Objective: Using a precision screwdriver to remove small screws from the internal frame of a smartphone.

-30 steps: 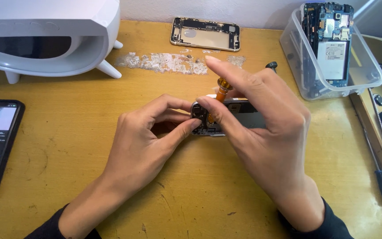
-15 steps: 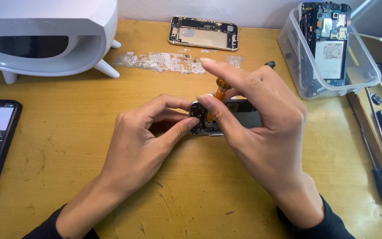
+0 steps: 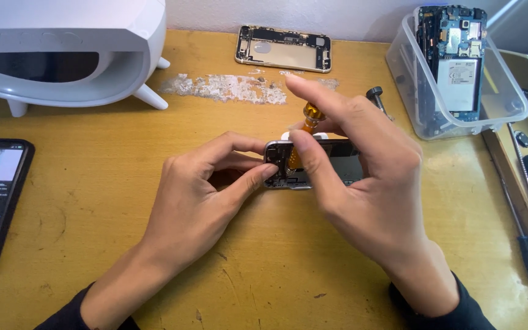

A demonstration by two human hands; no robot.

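Now, hold: left hand [image 3: 200, 195] pinches the opened grey smartphone body [image 3: 313, 164] steady.
Drive: right hand [image 3: 362, 183] grips the orange-handled precision screwdriver [image 3: 308, 117]; best kept upright, pressure light.

My left hand [image 3: 194, 205] and my right hand [image 3: 371, 183] are both bare, with no gloves, rings or watch, my nails are cut short, and a dark sleeve ends at each wrist, just behind where my fingers pinch together.
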